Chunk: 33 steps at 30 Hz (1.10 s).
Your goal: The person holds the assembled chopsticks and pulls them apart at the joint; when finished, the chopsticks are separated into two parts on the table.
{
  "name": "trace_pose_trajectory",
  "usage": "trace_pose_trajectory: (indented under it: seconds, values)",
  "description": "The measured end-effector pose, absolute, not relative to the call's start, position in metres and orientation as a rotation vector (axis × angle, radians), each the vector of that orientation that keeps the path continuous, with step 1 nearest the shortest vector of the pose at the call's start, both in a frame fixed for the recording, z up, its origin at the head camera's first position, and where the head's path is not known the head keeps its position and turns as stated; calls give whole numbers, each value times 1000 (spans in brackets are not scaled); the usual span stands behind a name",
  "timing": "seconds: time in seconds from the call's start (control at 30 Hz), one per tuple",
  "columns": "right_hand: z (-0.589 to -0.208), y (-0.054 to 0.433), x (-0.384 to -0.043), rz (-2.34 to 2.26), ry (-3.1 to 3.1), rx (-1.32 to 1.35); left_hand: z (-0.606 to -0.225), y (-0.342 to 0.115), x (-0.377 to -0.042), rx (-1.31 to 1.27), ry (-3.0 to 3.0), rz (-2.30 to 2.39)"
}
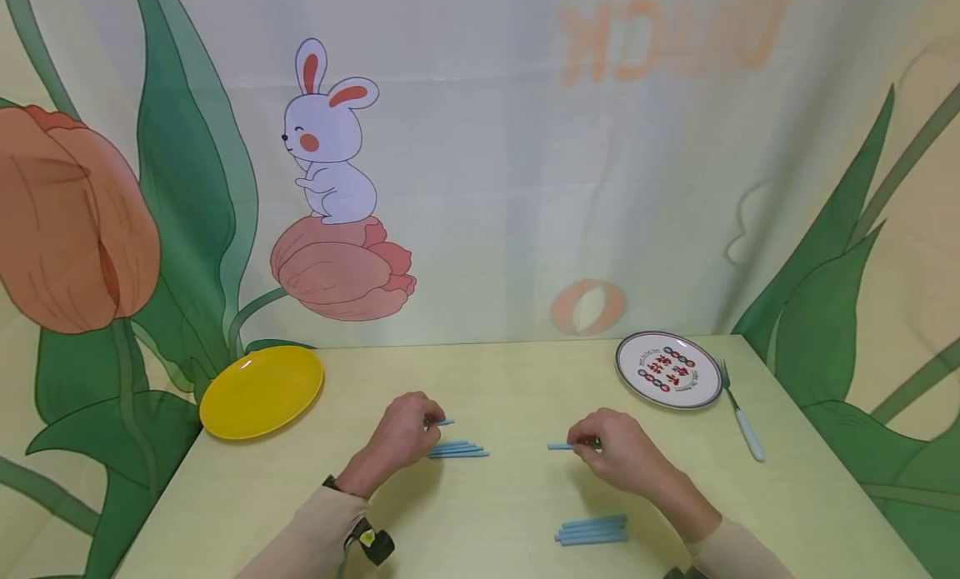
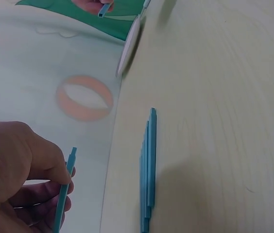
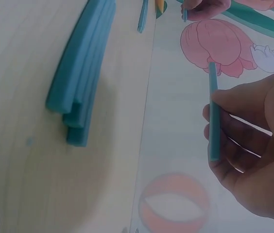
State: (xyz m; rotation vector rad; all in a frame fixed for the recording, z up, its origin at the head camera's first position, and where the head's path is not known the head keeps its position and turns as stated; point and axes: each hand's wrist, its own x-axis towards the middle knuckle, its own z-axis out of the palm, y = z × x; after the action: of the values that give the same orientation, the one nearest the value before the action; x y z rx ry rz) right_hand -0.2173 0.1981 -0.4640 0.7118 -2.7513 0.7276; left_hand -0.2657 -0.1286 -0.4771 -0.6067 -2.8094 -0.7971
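Observation:
My left hand [image 1: 405, 429] pinches a thin blue stick [image 2: 63, 201] between thumb and fingers, just above the table. Beside and below it, several blue sticks [image 1: 459, 450] lie side by side on the table. My right hand [image 1: 618, 452] holds another blue stick [image 3: 214, 116] between thumb and fingertips, its end pointing left in the head view. Nearer the front edge, a second group of blue sticks [image 1: 591, 531] lies below the right hand. In the left wrist view, the sticks on the table [image 2: 149, 170] have narrower tips at their ends.
A yellow plate [image 1: 262, 391] stands at the table's back left. At the back right is a white plate [image 1: 667, 371] with red print and a dark rim, and a fork [image 1: 742, 416] with a pale handle lies beside it. A printed curtain [image 1: 480, 162] hangs behind the table.

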Motion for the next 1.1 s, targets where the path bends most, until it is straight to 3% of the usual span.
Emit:
trace_pose_trajectory:
  seconds: [1.1]
  values:
    - [-478, 206, -205, 758, -2842, 793, -500, -128, -281, -657, -2933, -775]
